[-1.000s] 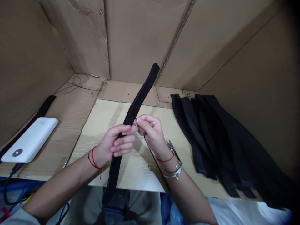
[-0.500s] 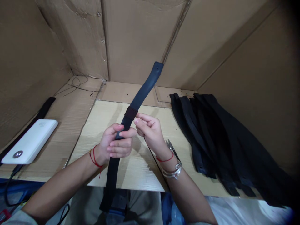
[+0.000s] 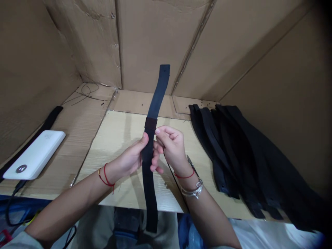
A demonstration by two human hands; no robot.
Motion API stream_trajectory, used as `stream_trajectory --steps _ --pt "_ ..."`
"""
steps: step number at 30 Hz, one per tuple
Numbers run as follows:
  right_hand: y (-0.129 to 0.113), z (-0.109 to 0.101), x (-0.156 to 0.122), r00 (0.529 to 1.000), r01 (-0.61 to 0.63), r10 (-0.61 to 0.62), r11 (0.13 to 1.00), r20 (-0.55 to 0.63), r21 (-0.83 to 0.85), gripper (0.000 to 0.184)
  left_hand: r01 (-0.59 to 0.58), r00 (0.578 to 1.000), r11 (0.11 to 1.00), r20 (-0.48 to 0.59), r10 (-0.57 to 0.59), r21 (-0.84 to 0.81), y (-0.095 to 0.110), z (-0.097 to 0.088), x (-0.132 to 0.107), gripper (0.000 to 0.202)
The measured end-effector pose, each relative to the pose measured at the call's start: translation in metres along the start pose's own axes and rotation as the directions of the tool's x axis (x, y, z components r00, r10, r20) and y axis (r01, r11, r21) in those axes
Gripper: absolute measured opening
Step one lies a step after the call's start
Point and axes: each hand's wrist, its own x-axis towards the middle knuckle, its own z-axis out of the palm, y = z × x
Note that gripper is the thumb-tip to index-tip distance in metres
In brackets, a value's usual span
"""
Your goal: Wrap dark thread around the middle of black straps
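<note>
A long black strap (image 3: 148, 155) runs upright in front of me, its far end raised toward the cardboard wall. Partway along it sits a band of dark brown cord wrapping (image 3: 150, 123). My left hand (image 3: 137, 154) grips the strap below this band, thumb on the near face and fingers behind it. At the band's right edge, my right hand (image 3: 171, 143) is closed in a pinch. A thin dark cord (image 3: 169, 168) trails from under that hand toward the table's front edge. The pinched fingertips hide the cord's upper part.
Several black straps (image 3: 233, 148) lie piled at the right. Small scissors (image 3: 192, 166) rest partly behind my right wrist. At the left are a white power bank (image 3: 36, 154) with a cable and another black strip (image 3: 50, 119). Loose thread (image 3: 88, 91) lies in the back corner; cardboard walls surround the table.
The strap has swung from a rightward slant to nearly upright, and its lower end has moved right. My left fingers have loosened and shifted behind it. My right hand has moved slightly right.
</note>
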Motion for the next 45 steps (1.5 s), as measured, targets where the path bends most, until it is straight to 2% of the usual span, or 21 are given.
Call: stream_trajectory --steps 4,7,10,13,17,20,23,26,31,35,45 --pt "0.006 -0.003 0.004 0.995 0.045 -0.043 0.999 -0.086 0.020 0.030 -0.126 0.966 0.988 -0.217 0.142 0.086 -0.003 0.006 -0.001 0.040" --pt "0.010 -0.005 0.008 0.984 0.096 -0.093 0.995 -0.152 0.012 0.031 -0.156 0.929 0.977 -0.315 0.195 0.146 -0.002 0.010 -0.003 0.037" --pt "0.010 -0.004 0.010 0.981 0.099 -0.099 0.995 -0.167 -0.010 0.031 -0.112 0.922 0.980 -0.350 0.165 0.166 0.000 0.011 -0.005 0.035" --pt "0.009 -0.001 0.008 0.982 0.089 -0.090 0.996 -0.165 -0.015 0.032 -0.066 0.931 0.991 -0.350 0.102 0.113 0.003 0.009 -0.006 0.031" --pt "0.009 0.002 0.006 0.990 0.080 -0.081 0.997 -0.119 -0.020 0.034 0.000 0.946 0.996 -0.322 0.030 0.092 0.005 0.006 -0.005 0.040" --pt "0.010 0.002 0.006 0.996 0.067 -0.068 0.998 -0.063 -0.019 0.033 0.012 0.965 0.996 -0.263 0.013 0.092 0.007 0.003 -0.004 0.046" --pt "0.008 -0.001 0.007 1.000 0.030 -0.030 0.999 -0.002 -0.016 0.031 0.103 0.986 0.993 -0.130 -0.109 -0.053 0.010 0.000 -0.004 0.047" --pt "0.004 -0.003 0.008 1.000 0.018 -0.017 0.999 0.010 -0.043 0.029 0.208 0.977 0.947 0.012 -0.211 -0.244 0.012 -0.005 -0.004 0.047" --pt "0.000 -0.006 0.009 0.999 0.027 -0.030 0.994 -0.024 -0.103 0.026 0.256 0.965 0.884 0.055 -0.256 -0.391 0.015 -0.008 -0.004 0.056" --pt "-0.001 -0.008 0.011 1.000 -0.007 0.007 0.999 -0.001 -0.033 0.021 0.265 0.962 0.854 0.062 -0.266 -0.448 0.018 -0.007 -0.005 0.065" --pt "-0.004 -0.007 0.011 0.985 -0.160 0.150 0.979 0.085 0.126 0.022 0.303 0.952 0.850 0.180 -0.249 -0.432 0.014 -0.010 -0.006 0.058"
